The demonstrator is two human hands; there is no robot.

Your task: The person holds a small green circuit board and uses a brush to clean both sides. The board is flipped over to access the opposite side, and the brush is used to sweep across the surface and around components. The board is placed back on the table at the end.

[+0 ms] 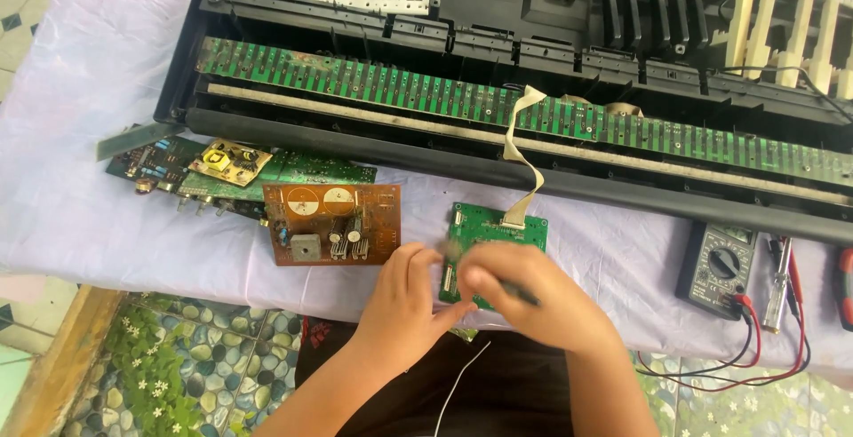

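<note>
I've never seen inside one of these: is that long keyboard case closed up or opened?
Opened. The keyboard case lies with its cover off, the long green circuit strip bare, and a flat ribbon cable running out to the small green board.

The small circuit board (498,233) lies on the cloth-covered table (71,215), before the opened keyboard (498,108) — a ribbon cable (522,148) joins them. Left lies the larger board (333,222); the multimeter (718,268) sits well right.

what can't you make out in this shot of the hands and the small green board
- Head view: the right hand is motion-blurred; the thin dark tool in it can't be identified.
- The near half of the small green board is hidden by both hands.
- What the left hand fingertips touch is blurred.
- The multimeter dial setting is too small to tell.
- The red-handled tool is cut off by the right edge.
</note>
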